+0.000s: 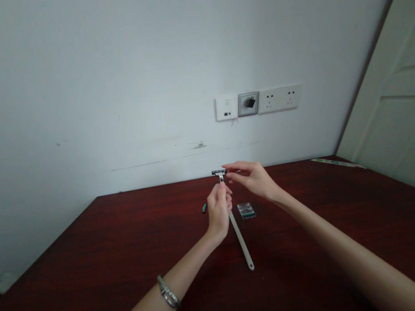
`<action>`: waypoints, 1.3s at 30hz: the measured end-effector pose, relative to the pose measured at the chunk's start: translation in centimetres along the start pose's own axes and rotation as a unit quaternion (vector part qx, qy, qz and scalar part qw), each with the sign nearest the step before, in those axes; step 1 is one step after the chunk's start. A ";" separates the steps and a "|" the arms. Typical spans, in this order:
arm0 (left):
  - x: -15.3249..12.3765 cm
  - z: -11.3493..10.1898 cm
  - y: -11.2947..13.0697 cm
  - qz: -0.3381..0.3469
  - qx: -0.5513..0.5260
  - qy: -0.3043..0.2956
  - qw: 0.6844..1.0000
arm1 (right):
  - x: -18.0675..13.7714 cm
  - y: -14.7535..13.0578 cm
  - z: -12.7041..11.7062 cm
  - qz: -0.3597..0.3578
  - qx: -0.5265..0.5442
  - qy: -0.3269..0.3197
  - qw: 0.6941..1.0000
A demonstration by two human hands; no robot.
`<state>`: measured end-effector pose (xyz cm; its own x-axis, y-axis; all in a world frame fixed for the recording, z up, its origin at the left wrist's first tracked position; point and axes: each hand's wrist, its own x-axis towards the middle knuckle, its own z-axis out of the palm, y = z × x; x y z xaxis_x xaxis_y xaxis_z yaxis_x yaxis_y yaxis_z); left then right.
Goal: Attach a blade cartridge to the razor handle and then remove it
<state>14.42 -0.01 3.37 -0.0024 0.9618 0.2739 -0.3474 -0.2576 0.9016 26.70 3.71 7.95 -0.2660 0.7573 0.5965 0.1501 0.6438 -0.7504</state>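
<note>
The left hand [218,208] has its grip clamped around the long-handled razor [240,239], just below the head [218,172], over the dark red surface [144,227]. And here's the right hand [256,179], fingertips at the head's right end; whether that grip is closed on it, I can't tell. A clear plastic case [246,210] lies right of the handle, a small green piece [204,208] to the left.

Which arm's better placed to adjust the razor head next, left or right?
Right, probably: the right grip has its fingertips at the razor head, while the left grip is wrapped around the long handle.
</note>
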 end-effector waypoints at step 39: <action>1.8 -1.5 2.4 0.025 0.064 0.014 0.998 | -5.2 -0.8 2.3 0.150 -0.074 -0.065 0.984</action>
<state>12.14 1.30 5.49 -0.0443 0.9489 0.3125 -0.2237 -0.3142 0.9226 25.79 -0.99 4.78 -0.3069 0.9014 0.3056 0.3745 0.4095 -0.8319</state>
